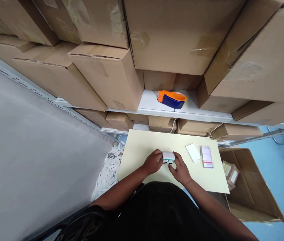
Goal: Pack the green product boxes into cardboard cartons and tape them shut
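Note:
A small white box (168,155) with a teal edge is held between my two hands, over the pale yellow table (136,147). Its near side shows a dark gap, and what is inside cannot be made out. My left hand (153,162) is closed on the box's left end. At the right end, my right hand (181,169) grips it with fingers along the side and the thumb near the front. To the right on the table lie a flat white rectangular piece (192,153) and a pixelated item (207,156).
Shelves of cardboard boxes (167,40) rise behind the table. An orange and blue tape dispenser (172,99) sits on the shelf (192,112). A large open carton (254,187) holding small boxes stands at right. White paper strips (106,175) are heaped at left beside the wall (38,144).

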A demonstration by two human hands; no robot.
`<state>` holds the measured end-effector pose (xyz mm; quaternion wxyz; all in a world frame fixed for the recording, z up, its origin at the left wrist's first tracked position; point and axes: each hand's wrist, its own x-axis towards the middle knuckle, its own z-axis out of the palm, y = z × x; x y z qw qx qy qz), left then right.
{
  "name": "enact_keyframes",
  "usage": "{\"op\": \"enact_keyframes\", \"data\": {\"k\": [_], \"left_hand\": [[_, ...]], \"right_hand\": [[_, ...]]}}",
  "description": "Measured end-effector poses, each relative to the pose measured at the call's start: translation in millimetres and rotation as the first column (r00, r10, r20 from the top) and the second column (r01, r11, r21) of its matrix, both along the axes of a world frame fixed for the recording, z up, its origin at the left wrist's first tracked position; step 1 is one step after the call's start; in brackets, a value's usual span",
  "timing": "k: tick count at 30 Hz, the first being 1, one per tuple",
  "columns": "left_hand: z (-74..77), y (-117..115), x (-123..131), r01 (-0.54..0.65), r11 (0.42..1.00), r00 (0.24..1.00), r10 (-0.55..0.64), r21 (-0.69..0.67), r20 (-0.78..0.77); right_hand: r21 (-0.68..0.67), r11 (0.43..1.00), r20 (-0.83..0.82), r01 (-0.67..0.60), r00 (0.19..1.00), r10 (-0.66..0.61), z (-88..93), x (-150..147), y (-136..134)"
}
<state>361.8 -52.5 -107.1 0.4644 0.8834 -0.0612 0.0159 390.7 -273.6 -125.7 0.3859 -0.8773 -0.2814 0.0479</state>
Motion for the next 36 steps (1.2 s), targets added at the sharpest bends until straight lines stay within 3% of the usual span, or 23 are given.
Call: {"op": "enact_keyframes", "data": {"k": [2, 5, 8, 15, 26, 33, 36], "left_hand": [[5.2, 2, 9, -0.091, 0.993, 0.996, 0.090, -0.080, -0.016], [13.0, 7, 15, -0.038, 0.991, 0.999, 0.034, -0.127, -0.035], [13.8, 14, 11, 0.061, 0.997, 0.998, -0.062, -0.042, -0.018], [-4.1, 14, -3, 0.180, 0.955, 0.972, -0.209, 0.237, 0.106], [-2.7, 13, -1, 0.202, 0.891, 0.958, -0.267, 0.407, 0.110], [-17.0, 8, -10, 0.226, 0.886, 0.935, -0.314, 0.404, 0.167], [-19.3, 5, -15, 0.179, 0.915, 0.946, -0.260, 0.362, 0.191]], "right_hand": [[0.012, 1.000, -0.010, 0.019, 1.000, -0.019, -2.3, 1, 2], [0.045, 0.995, -0.050, 0.091, 0.995, -0.089, -5.1, 2, 4], [0.102, 0.985, -0.094, 0.136, 0.988, -0.127, -6.8, 3, 6], [0.185, 0.972, -0.099, 0.144, 0.987, -0.128, -9.8, 2, 8], [0.114, 0.989, -0.051, 0.100, 0.994, -0.094, -3.4, 2, 5], [-0.049, 0.999, 0.103, -0.022, 0.994, 0.027, -11.0, -4, -2], [-0.047, 0.999, 0.097, -0.014, 0.995, 0.019, -13.6, -3, -2]]}}
